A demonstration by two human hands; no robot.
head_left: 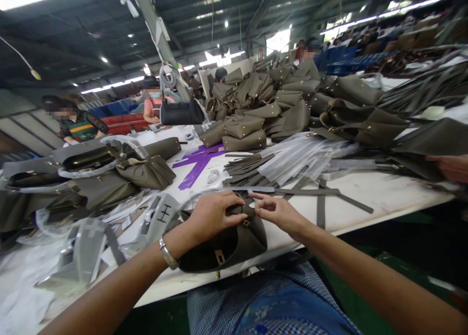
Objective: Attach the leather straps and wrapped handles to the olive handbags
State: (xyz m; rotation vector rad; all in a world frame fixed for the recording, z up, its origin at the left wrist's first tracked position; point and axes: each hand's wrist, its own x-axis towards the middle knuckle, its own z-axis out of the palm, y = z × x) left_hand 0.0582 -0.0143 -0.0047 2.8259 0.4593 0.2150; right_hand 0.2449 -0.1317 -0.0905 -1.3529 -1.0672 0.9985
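A dark olive handbag (234, 247) lies at the near edge of the white table (383, 193), its opening toward me and a brass fitting on its front. My left hand (214, 213), with a silver bracelet on the wrist, rests on the bag's top rim with fingers curled around it. My right hand (276, 209) pinches the rim's strap tab beside the left fingers. Both hands meet over the bag's upper edge.
Flat olive straps (252, 171) and clear plastic sleeves (303, 154) lie just beyond the bag. A large heap of finished olive bags (263, 110) fills the far table. More bags (91, 174) sit at left. People work at the far left. Another person's hand (451, 167) shows at right.
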